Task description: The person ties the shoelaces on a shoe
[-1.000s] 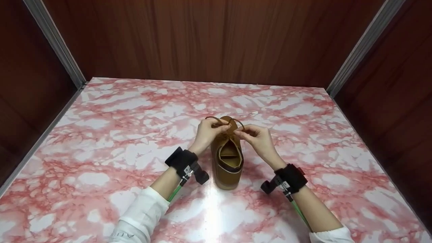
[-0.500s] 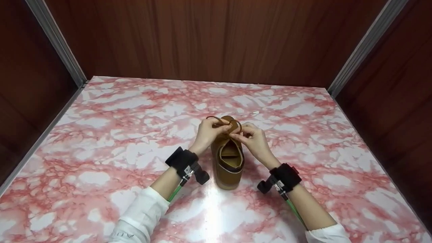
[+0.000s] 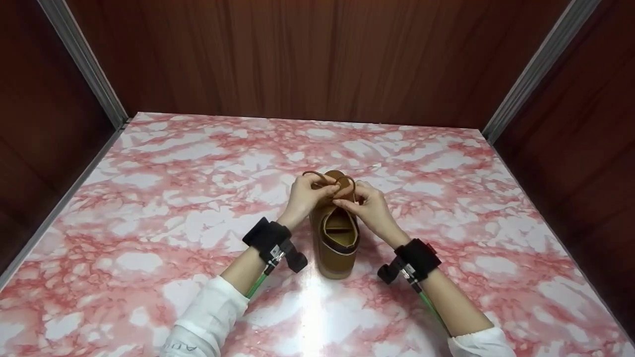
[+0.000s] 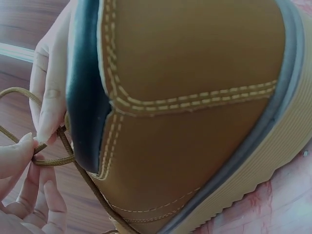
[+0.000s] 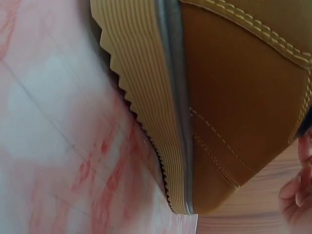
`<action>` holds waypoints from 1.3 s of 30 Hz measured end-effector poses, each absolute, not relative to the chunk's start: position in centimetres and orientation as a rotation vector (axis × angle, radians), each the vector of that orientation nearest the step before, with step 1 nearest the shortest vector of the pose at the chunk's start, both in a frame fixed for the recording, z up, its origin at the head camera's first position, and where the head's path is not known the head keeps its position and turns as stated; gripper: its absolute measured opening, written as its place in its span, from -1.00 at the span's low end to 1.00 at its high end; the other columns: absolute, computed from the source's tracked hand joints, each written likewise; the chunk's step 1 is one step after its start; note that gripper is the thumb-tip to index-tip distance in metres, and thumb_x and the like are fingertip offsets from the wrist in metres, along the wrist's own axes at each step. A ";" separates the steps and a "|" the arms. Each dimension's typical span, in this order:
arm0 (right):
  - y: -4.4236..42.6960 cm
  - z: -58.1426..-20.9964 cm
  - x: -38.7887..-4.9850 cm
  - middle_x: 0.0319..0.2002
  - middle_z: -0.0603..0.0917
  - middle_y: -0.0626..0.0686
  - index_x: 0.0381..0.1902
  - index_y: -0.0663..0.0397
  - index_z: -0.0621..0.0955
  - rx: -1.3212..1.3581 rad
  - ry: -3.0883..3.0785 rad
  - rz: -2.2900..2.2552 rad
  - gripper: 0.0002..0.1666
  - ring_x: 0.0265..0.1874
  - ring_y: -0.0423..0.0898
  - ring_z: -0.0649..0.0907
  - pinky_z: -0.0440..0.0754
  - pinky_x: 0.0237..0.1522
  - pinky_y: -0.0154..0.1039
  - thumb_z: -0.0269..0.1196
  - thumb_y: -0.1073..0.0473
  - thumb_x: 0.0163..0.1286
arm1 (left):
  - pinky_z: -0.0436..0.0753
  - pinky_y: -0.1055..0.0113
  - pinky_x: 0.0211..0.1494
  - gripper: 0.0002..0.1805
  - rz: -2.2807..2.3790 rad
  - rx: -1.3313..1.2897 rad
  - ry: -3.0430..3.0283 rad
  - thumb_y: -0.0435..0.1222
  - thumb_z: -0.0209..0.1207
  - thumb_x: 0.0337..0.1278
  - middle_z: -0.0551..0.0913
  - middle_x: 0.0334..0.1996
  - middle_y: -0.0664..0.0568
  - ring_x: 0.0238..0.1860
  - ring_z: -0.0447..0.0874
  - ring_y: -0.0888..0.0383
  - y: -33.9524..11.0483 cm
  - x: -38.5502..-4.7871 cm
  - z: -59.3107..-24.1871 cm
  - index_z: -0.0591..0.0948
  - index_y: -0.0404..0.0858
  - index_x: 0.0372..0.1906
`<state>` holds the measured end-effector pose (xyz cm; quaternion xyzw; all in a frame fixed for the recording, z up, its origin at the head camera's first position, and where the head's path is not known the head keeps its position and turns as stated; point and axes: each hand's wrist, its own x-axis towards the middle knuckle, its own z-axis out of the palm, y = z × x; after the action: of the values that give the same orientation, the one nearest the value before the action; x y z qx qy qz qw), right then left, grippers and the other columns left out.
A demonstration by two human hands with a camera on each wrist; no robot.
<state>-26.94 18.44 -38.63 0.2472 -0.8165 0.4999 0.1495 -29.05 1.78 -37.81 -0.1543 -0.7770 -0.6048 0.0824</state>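
A brown leather shoe point(image 3: 336, 263) stands upright on the table, toe away from me. Its side, stitching and ridged sole fill much of both wrist views. Over the front of the shoe, my left hand point(image 3: 303, 198) pinches the brown shoelace point(image 3: 313, 173) between thumb and fingers. From the other side my right hand point(image 3: 374, 208) holds the lace near the top of the opening, thumb pointing inward. A loop of lace arches between the hands. In the left wrist view the lace point(image 4: 53, 161) crosses between both hands' fingertips; the shoe's collar hides part of the right hand.
The table point(image 3: 149, 198) has a red and white marbled top. Dark wooden panels point(image 3: 307, 59) stand behind it and at both sides, with grey metal posts point(image 3: 84, 64) in the corners. Black straps point(image 3: 270, 240) with small cameras and green cables sit on both wrists.
My right hand has moved left and slightly towards me, its thumb now closer to the left fingertips over the shoe. The lace loop has tightened inward. My left hand has hardly moved.
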 end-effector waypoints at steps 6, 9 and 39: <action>19.2 -36.6 -25.8 -0.35 0.58 0.22 -0.20 0.35 0.56 0.844 -2.404 1.446 -0.70 -0.45 -0.02 0.45 0.38 -0.43 -0.30 0.33 0.36 0.08 | 0.43 0.36 -0.11 -0.81 -1.793 -0.454 -2.330 -0.33 0.32 -0.08 0.64 -0.35 -0.01 -0.23 0.55 0.13 1.6 -29.0 -37.9 0.67 -0.36 -0.32; 20.3 -36.6 -26.2 -0.33 0.57 0.21 -0.17 0.36 0.55 0.880 -2.444 1.428 -0.67 -0.43 -0.03 0.46 0.40 -0.39 -0.28 0.32 0.38 0.07 | 0.45 0.37 -0.15 -0.82 -1.804 -0.459 -2.326 -0.32 0.32 -0.08 0.64 -0.36 0.01 -0.26 0.55 0.15 1.5 -28.9 -38.0 0.67 -0.35 -0.34; 19.5 -37.0 -30.8 -0.49 0.56 -0.05 -0.38 0.23 0.62 0.975 -2.755 1.184 -0.85 -0.46 -0.14 0.49 0.42 -0.37 -0.24 0.23 0.21 0.23 | 0.50 0.21 -0.17 -0.85 -1.920 -0.671 -2.198 -0.54 0.26 -0.10 0.61 -0.35 -0.25 -0.24 0.55 -0.12 0.4 -25.1 -35.7 0.61 -0.54 -0.35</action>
<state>-30.85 19.55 -37.03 0.3092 -0.8737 0.3755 -0.0058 -25.08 0.39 -35.66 -0.2236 -0.7320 -0.6393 0.0735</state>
